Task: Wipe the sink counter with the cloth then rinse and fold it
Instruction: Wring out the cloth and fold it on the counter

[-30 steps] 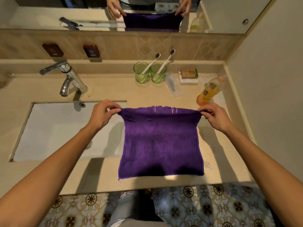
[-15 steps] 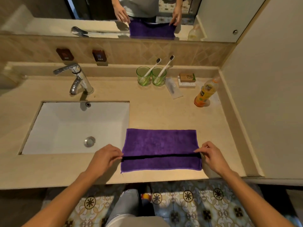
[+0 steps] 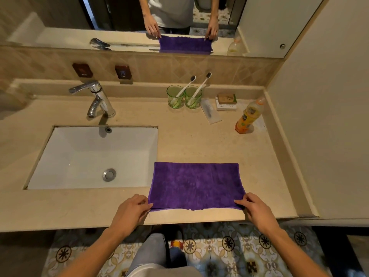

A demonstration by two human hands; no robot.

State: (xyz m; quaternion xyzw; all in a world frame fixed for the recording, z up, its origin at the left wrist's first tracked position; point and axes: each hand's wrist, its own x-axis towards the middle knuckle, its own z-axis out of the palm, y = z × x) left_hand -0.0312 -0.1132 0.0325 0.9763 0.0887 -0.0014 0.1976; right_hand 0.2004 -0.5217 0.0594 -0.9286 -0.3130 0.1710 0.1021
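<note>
Room: bathroom with beige stone bench [image 3: 199, 140], diamond-patterned tile wall, mirror [image 3: 119, 23] above, patterned floor tiles [image 3: 219, 244] below.
Sink: white rectangular basin [image 3: 83, 156] set under the bench, round metal drain; chrome tap [image 3: 95, 98] behind it.
Cloth: purple, fluffy cloth [image 3: 196, 184] folded into a flat rectangle, lying on the bench just right of the sink, near the front edge.
Left hand: left hand [image 3: 131, 210] pinches the near left corner of the cloth, fingers curled.
Right hand: right hand [image 3: 257, 208] pinches the near right corner the same way.
Writing: two dark wall plates [image 3: 103, 70] read "HOT" and "COLD".
Other things: two green glass cups [image 3: 184, 96], each holding a white toothbrush; boxed soap [image 3: 226, 100]; orange plastic bottle [image 3: 248, 116], label unreadable.
</note>
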